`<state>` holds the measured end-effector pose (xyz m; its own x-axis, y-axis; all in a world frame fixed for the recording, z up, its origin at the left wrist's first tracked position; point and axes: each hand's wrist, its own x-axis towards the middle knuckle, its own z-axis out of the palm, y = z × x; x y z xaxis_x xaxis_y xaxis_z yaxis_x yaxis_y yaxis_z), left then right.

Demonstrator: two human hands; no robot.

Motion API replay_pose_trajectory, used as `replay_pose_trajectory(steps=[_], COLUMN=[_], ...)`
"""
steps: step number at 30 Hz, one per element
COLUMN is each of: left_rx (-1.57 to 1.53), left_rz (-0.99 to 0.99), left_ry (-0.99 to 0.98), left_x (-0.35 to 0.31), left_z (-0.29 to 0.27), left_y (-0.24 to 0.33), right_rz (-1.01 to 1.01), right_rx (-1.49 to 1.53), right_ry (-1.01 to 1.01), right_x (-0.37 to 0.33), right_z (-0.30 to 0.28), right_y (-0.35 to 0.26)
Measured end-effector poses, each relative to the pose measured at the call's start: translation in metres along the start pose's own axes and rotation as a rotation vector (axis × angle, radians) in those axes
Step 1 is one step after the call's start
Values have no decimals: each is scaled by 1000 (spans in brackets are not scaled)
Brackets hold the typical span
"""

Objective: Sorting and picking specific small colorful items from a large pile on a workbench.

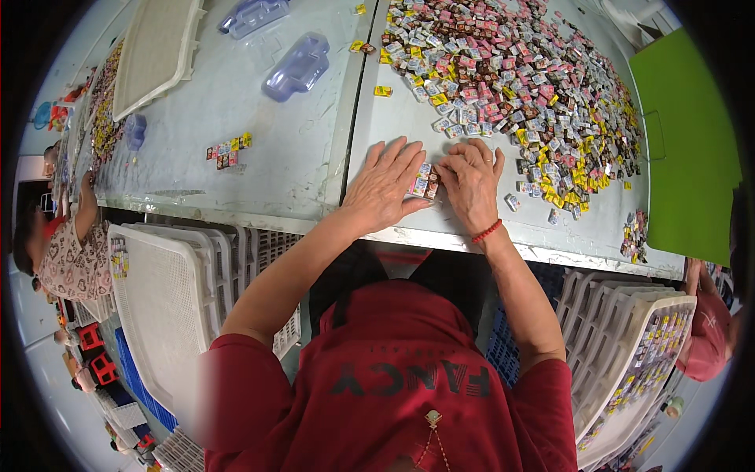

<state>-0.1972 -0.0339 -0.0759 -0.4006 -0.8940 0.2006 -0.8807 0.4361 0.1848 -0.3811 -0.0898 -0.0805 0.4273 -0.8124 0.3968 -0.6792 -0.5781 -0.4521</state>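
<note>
Loose packets [503, 98] show pink, brown, white and yellow against a pale blue-grey table [299, 173]; the near packet block [424, 182] is white, pink and brown, the far-left trays [298, 69] translucent violet, the right panel [684, 141] bright green, the near-left crate [157, 307] off-white, the bracelet [487, 232] red and the shirt [409, 338] dark red with black print.

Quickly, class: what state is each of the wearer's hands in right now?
Left hand: open, spread beside the small carton-shaped pieces.
Right hand: partly curled at those pieces' right side; whether gripping one cannot be told.
</note>
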Motion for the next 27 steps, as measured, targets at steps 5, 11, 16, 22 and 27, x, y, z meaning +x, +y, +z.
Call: replay_pose_trajectory(steps=[5, 11, 16, 22, 27], left_rx=[-10, 4, -188, -499, -712], left_rz=[3, 4, -59, -573, -788], left_ry=[14, 7, 110, 163, 152], left_x=[-1, 1, -1, -8, -10], left_z=[2, 0, 0, -15, 2], left_y=[0, -1, -15, -34, -34], right_rz=[93, 29, 233, 705, 492], right_rx=[58, 34, 131, 584, 632], right_ry=[-51, 105, -100, -244, -220], right_x=[3, -4, -25, -11, -26], right_z=[3, -13, -33, -31, -2], right_y=[1, 8, 19, 5, 35])
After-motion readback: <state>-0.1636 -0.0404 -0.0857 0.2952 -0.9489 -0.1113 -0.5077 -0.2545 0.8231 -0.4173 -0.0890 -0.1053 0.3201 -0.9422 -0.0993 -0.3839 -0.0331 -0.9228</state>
